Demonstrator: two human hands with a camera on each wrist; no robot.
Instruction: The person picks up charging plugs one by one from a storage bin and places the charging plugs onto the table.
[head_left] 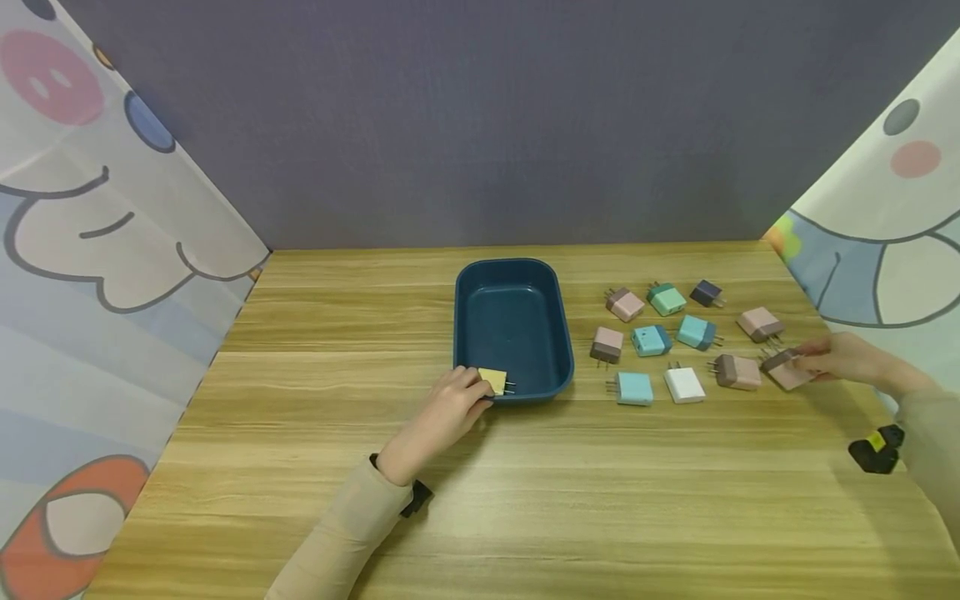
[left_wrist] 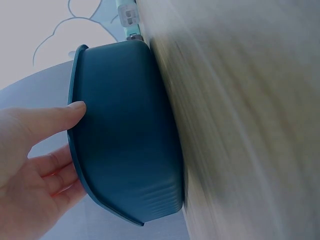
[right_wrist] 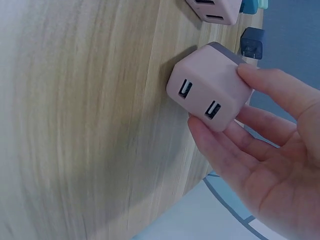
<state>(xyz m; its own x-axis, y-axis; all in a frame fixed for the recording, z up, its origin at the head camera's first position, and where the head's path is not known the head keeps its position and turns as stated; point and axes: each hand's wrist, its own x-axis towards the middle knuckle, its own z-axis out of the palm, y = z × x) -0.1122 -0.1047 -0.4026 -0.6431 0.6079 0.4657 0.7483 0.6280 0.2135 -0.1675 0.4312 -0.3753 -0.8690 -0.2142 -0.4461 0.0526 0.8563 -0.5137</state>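
Observation:
My left hand grips the near-left rim of a dark blue plastic tray, thumb outside the wall and fingers over the inner side. A yellow plug charger is inside that corner, right by the fingertips, its prongs pointing right. At the far right, my right hand pinches a pink USB wall charger with a brown prong end between thumb and fingers. Its two USB ports face the wrist camera. Just left of it lies another pink charger, and behind it one more pink charger.
Several loose chargers lie on the wooden table right of the tray, among them a white charger, a light blue charger, a green charger and a dark navy charger. A grey panel stands behind the table.

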